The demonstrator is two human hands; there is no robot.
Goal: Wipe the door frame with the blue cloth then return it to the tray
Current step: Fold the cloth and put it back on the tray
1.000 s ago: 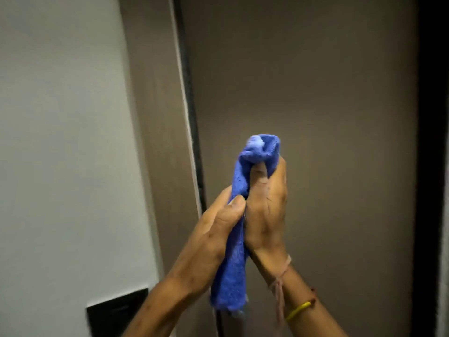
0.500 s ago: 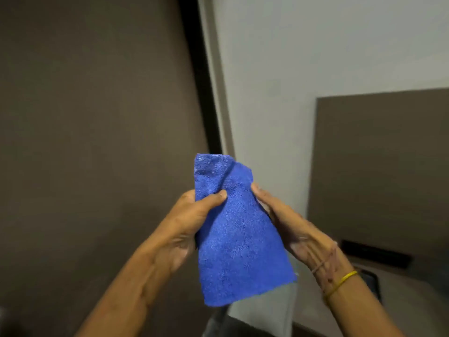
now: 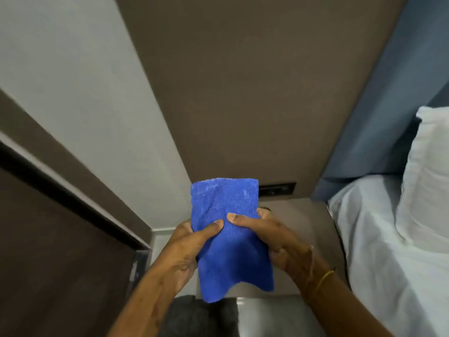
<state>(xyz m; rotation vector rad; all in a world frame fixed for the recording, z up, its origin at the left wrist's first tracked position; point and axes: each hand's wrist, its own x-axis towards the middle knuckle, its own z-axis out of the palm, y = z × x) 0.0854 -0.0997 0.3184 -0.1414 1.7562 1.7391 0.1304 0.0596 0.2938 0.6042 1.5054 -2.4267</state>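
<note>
Head view: at lower centre, the left hand (image 3: pixel 187 242) and right hand (image 3: pixel 269 233) each pinch the folded blue cloth (image 3: pixel 230 239), upright between them. The door frame (image 3: pixel 68 181) crosses the left; the bed (image 3: pixel 388 239) crowds the right. Forearms are cut off by the bottom edge.

Both forearms bare, no sleeves in view. Thin yellow bangle (image 3: pixel 323 280) on right wrist; beside it possibly a pale thread (image 3: pixel 311 251), blurred.
</note>
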